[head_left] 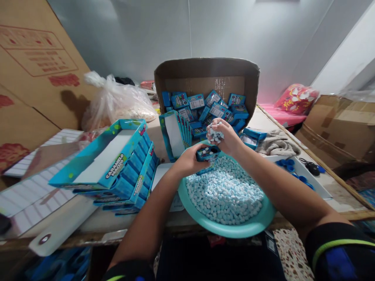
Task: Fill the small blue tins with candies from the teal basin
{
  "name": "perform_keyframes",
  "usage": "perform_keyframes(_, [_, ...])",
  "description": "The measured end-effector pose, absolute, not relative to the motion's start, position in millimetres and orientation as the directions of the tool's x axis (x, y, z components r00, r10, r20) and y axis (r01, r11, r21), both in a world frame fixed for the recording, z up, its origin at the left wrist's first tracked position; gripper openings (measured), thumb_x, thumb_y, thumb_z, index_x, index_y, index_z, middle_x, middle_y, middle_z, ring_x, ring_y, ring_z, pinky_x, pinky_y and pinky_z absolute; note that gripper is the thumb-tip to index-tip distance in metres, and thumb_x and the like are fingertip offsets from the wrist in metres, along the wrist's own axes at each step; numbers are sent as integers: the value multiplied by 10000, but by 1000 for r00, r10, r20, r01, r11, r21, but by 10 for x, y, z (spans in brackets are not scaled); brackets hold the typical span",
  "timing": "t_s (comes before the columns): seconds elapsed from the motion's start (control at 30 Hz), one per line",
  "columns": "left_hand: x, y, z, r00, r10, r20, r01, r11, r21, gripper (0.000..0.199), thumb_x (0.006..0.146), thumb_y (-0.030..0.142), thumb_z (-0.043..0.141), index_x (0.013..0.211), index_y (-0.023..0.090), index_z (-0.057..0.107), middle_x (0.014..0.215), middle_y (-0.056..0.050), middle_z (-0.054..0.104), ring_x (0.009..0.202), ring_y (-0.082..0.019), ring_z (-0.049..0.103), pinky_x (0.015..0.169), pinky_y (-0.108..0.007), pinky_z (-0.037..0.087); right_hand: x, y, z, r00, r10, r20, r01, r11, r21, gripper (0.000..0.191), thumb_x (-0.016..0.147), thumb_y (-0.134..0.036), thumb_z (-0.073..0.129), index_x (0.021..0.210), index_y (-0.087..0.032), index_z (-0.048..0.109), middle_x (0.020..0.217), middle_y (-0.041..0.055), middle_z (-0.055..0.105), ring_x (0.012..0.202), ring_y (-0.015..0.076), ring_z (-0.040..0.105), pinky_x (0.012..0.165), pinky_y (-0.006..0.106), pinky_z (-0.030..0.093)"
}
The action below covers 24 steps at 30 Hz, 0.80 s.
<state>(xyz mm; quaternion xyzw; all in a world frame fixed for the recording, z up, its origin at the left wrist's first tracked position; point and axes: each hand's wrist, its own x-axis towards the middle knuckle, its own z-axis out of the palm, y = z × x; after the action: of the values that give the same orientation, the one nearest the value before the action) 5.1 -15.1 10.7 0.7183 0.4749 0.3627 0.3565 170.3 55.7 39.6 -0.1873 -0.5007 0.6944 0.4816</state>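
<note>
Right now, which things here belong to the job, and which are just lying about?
In use: left hand, small blue box, right hand, blue-white candies, teal basin, carton of blue boxes.
Lying about: grey cloth, blue caps, flattened cardboard.

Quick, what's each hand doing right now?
Left hand: closed, holding a small blue candy box.
Right hand: closed, holding a clump of blue-and-white candies.

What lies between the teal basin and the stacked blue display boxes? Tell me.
In the head view, a flat white sheet lies between the teal basin and the stacked blue display boxes, with the left forearm passing over that stretch.
</note>
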Motion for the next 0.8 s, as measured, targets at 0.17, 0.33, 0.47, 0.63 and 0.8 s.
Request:
perform_keyframes(0.17, [49, -150, 117, 275, 948, 161, 465, -278, 841, 563, 668, 231, 777, 1217, 184, 660, 1167, -61, 719, 1055, -280, 676, 926, -376, 522, 1671, 555, 348, -446, 867, 224, -482, -22, -876, 325, 687, -316, 727, 826, -240, 443, 720, -56, 535, 585, 100, 522, 504, 225, 394])
perform_keyframes(0.33, [52, -150, 118, 268, 956, 117, 465, -235, 854, 577, 670, 232, 764, 1233, 172, 654, 1128, -66, 725, 988, -266, 683, 873, -367, 523, 1672, 560, 342, -446, 862, 241, -513, -26, -858, 314, 691, -297, 737, 820, -233, 458, 715, -61, 535, 586, 95, 518, 555, 244, 447])
perform_keyframes(0.47, [46, -152, 120, 268, 957, 112, 447, -227, 865, 554, 664, 197, 746, 1211, 179, 659, 1095, -55, 730, 954, -244, 683, 856, -351, 520, 1667, 552, 341, -453, 861, 229, -515, -44, -856, 309, 688, -292, 723, 816, -235, 448, 706, -66, 514, 581, 94, 499, 506, 224, 400])
perform_keyframes(0.63, [41, -154, 100, 208, 974, 87, 367, -161, 916, 605, 649, 161, 715, 1236, 195, 572, 1033, -35, 702, 872, -201, 660, 761, -297, 499, 1639, 560, 306, -453, 853, 259, -524, -20, -852, 271, 693, -294, 714, 787, -230, 468, 663, -67, 492, 568, 97, 475, 518, 229, 388])
perform_keyframes(0.8, [55, -160, 54, 141, 989, 35, 277, -73, 958, 527, 658, 183, 686, 1102, 244, 409, 734, 80, 537, 641, -121, 527, 613, -236, 396, 1633, 557, 298, -441, 867, 231, -504, -27, -863, 237, 683, -255, 704, 767, -231, 484, 654, -69, 504, 588, 108, 512, 641, 271, 480])
